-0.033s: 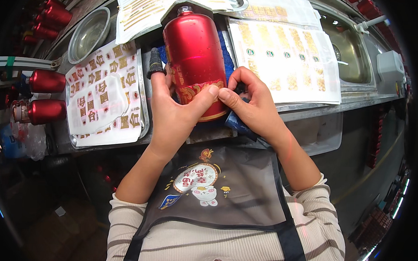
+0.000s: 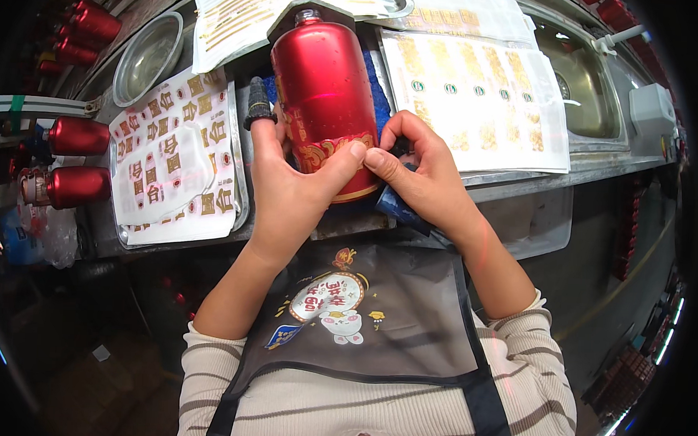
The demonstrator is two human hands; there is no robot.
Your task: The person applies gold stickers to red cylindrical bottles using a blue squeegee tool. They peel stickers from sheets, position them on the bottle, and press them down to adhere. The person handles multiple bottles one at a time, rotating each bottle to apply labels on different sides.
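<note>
A glossy red metallic bottle (image 2: pixel 323 86) lies before me, its open neck pointing away and water drops on its surface. Gold patterned trim (image 2: pixel 328 152) runs around its lower part. My left hand (image 2: pixel 293 177) grips the bottle's left side, with the thumb pressed across the trim. A black ribbed cover sits on one of its fingers. On the other side, my right hand (image 2: pixel 423 174) has its thumb tip against the bottle, close to the left thumb, and its fingers curled. A dark blue item (image 2: pixel 399 208), perhaps cloth, shows beneath the right hand; its kind is unclear.
Decal sheets lie on a tray (image 2: pixel 243 214) at left, with more gold sheets (image 2: pixel 476 107) at right and strip sheets (image 2: pixel 240 22) behind. A metal bowl (image 2: pixel 171 39) stands far left, near red bottles (image 2: pixel 77 187). At right are a sink (image 2: pixel 619 89) and white container (image 2: pixel 652 113).
</note>
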